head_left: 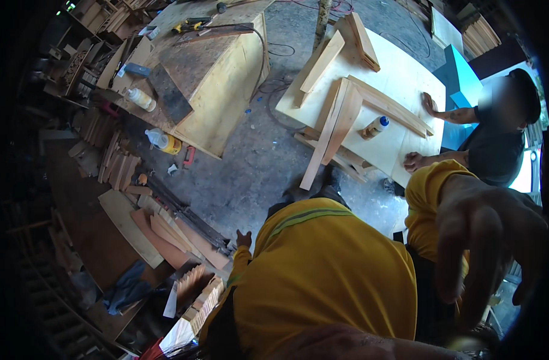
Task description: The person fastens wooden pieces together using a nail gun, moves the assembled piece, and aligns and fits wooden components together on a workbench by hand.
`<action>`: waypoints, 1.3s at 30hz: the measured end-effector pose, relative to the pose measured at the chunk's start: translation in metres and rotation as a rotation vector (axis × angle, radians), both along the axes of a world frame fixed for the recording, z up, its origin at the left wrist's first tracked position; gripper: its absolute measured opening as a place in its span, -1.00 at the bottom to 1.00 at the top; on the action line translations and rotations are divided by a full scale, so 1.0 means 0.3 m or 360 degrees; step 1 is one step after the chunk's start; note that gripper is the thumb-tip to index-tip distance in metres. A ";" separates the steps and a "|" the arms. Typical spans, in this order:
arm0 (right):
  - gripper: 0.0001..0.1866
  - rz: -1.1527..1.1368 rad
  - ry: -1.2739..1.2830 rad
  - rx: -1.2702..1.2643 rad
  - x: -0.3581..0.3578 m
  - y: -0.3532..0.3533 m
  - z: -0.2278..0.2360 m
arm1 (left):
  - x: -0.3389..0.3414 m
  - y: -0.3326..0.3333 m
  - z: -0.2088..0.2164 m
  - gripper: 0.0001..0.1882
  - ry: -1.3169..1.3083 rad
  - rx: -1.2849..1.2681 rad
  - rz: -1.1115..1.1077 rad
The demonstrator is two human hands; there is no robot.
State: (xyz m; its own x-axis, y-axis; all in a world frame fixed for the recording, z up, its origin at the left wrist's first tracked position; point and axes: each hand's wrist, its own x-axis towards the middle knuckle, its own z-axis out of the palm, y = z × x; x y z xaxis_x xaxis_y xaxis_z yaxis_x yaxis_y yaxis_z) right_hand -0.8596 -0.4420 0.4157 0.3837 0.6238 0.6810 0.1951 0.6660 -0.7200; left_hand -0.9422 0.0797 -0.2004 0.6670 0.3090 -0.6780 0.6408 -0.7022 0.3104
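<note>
My right hand (487,234) is raised close to the camera at the lower right, its fingers spread and hanging down with nothing in them. Low on the left, my left hand (244,239) sticks out from a yellow sleeve, small in view, with fingers apart and nothing visible in it. It is nearest to several wooden offcuts (166,231). In front of me a pale worktable (406,78) carries an angled frame of wooden boards (346,114), whose end juts past the near edge. A glue bottle with a blue cap (374,127) lies beside the frame.
A co-worker (496,138) leans at the table's right side, both hands on its top. More boards (323,61) lie at its far left. A plywood bench (220,114) stands left, with a yellow-labelled jug (163,141) near its base. Cables (280,114) trail across the floor.
</note>
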 end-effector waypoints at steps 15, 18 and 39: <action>-0.80 -0.0055 -0.0297 -0.0632 0.040 0.139 -0.027 | 0.286 -0.105 0.013 -0.15 -0.0251 -0.0172 -0.0230; -0.78 -0.0359 -0.0063 -0.0925 0.012 0.134 -0.181 | 0.395 -0.222 0.016 -0.18 -0.0324 -0.0318 -0.0446; -0.71 -0.1545 0.0873 -0.2274 -0.219 -0.349 -0.710 | 0.683 -1.120 0.057 -0.23 0.0344 -0.1463 -0.0545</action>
State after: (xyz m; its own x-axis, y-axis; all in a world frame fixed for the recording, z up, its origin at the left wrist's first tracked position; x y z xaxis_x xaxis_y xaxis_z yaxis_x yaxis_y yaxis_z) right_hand -0.9254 -0.5468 0.2026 0.9001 -0.0070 -0.4357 -0.3354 -0.6494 -0.6825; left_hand -0.7373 -0.2565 -0.1833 0.4565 -0.5809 -0.6739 0.5559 -0.4053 0.7258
